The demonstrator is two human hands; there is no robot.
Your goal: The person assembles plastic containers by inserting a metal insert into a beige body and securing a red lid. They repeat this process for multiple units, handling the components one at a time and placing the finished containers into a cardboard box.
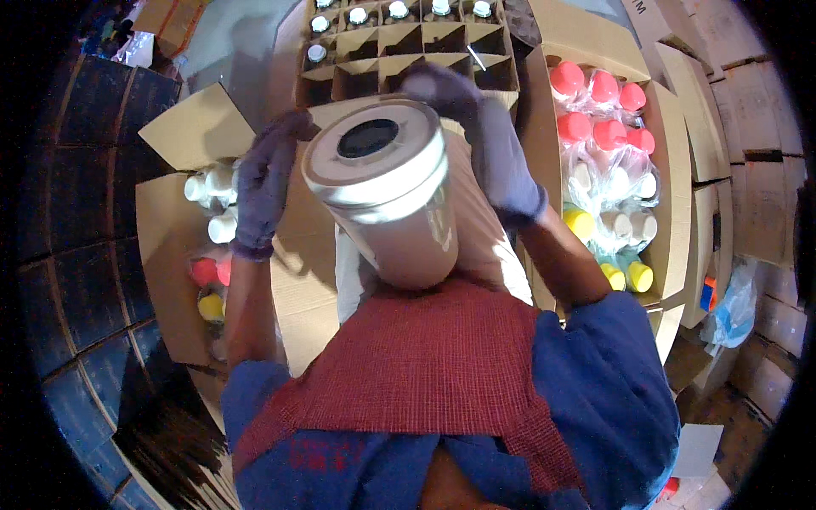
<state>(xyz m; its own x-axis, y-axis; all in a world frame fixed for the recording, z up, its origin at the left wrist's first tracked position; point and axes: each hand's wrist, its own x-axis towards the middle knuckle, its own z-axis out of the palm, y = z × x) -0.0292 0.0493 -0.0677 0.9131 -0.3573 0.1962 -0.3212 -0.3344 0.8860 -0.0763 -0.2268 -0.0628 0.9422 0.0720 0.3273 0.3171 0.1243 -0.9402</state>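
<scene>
A wide pale cylinder [399, 229] with a white band round its upper part and a dark round centre on its top stands tilted at my lap, between my knees. My left hand [265, 183], in a grey-purple glove, is to its left, fingers stretched forward and apart from it. My right hand [501, 149], gloved alike, reaches past its far right side; its fingers are blurred over the near edge of a divided carton [406, 70]. Whether they hold anything is unclear. Bottles with white caps [398, 10] fill the carton's far cells, while the near cells show bare cardboard.
To the right, an open carton [676, 170] holds plastic-wrapped bottles with red, white and yellow caps [609, 134]. Another open carton [166, 255] on the left holds similar bottles. Stacked dark boxes [93, 178] line the left; brown cartons [761, 204] are piled at right.
</scene>
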